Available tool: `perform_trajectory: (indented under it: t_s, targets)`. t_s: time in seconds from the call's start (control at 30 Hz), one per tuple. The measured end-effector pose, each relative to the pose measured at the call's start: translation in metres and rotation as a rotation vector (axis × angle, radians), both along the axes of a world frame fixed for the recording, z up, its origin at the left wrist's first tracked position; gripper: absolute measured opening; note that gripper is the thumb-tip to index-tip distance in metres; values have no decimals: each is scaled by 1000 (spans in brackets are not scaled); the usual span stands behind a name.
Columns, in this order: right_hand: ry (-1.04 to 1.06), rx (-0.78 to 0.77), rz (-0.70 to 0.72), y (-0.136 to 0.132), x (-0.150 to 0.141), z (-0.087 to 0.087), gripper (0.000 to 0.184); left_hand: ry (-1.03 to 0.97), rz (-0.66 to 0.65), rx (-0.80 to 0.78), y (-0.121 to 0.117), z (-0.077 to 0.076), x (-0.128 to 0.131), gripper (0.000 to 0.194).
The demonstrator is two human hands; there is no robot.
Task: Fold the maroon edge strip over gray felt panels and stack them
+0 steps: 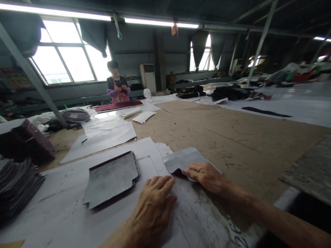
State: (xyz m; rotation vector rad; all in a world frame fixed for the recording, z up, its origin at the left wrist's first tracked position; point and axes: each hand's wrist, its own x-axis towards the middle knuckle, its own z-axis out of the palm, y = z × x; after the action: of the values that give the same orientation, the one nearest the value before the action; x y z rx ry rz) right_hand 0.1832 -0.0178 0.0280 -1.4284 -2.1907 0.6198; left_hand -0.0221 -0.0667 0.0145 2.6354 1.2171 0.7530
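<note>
A grey piece of sheet material [190, 159] lies on the table, its near edge curled up to show a dark side. My right hand [203, 175] is closed on that near edge, thumb and fingers pinching it. My left hand [156, 199] rests on the white paper [64, 220], palm down with fingers stretched out and holding nothing. To its left is another grey piece [111, 181] with dark folded edges and notched corners. The two hands are a short way apart.
Dark sheets are stacked [17, 186] at the left edge, beside a dark maroon block-like pile [26, 143]. A brown board [207, 127] covers the table's middle. Across the table stands a person in a pink apron [120, 99], near maroon strips [117, 106]. White cut pieces [144, 117] lie nearer.
</note>
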Motion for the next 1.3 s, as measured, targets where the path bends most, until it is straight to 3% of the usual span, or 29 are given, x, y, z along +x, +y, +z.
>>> perform_trajectory:
  t_s: [0.27, 0.7, 0.87, 1.03, 1.13, 1.3]
  targets:
    - [59, -47, 66, -3, 4, 3, 29, -34, 22, -8, 17, -9, 20, 35]
    - [120, -108, 143, 4, 8, 4, 27, -216, 56, 139, 11, -15, 14, 15]
    - [126, -84, -14, 9, 4, -6, 29, -19, 7, 60, 15, -9, 20, 16]
    - [166, -29, -114, 6, 9, -12, 31, 80, 172, 33, 32, -6, 28, 16]
    - [84, 6, -78, -1, 7, -10, 32, 87, 249, 26, 40, -8, 31, 23]
    - [-201, 142, 0, -7, -11, -10, 19, 96, 302, -20, 38, -12, 34, 36]
